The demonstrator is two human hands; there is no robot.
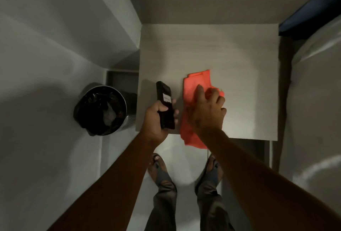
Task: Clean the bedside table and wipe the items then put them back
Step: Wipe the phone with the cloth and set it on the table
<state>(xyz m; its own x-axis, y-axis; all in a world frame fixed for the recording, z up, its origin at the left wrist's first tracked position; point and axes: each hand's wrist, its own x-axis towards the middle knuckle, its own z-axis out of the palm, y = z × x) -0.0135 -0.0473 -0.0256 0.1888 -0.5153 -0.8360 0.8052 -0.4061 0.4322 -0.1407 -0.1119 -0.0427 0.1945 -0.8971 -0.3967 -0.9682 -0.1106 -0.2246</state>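
Remote control (165, 104), long axis near-to-far, stands clasped in the left hand (156, 120) at the table's (212, 46) near-left edge; just right, the right hand (206, 112) presses the orange cloth (195, 90) flat.

white label on remote (165, 105), unreadable

We've one head cam, wide-angle, looking steeply down, close over the surface (208, 46), w/ floor (182, 149) beneath us.
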